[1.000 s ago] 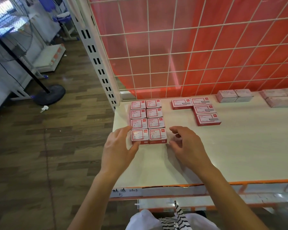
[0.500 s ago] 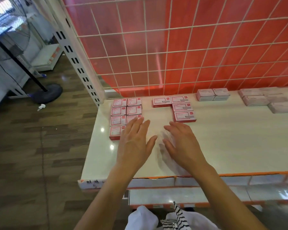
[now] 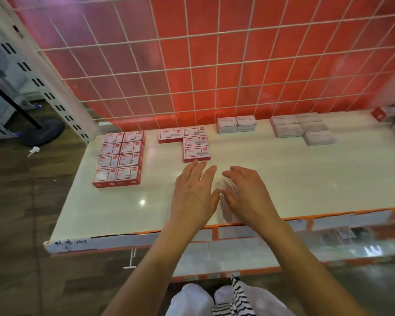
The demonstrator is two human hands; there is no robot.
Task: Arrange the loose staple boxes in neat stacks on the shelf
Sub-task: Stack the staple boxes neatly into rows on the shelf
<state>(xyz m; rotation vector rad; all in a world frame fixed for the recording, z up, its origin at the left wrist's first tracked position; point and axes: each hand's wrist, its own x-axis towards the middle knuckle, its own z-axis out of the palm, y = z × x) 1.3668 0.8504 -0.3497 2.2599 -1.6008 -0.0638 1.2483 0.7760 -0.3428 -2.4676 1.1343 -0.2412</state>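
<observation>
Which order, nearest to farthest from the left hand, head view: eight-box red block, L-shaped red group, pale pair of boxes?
1. L-shaped red group, just ahead of the left hand.
2. Eight-box red block, off to its left.
3. Pale pair of boxes, farther back, to the right.

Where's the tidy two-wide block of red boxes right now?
In the head view the block sits at the left end of the shelf, beside the white slotted upright, left of the L-shaped red boxes.
</observation>
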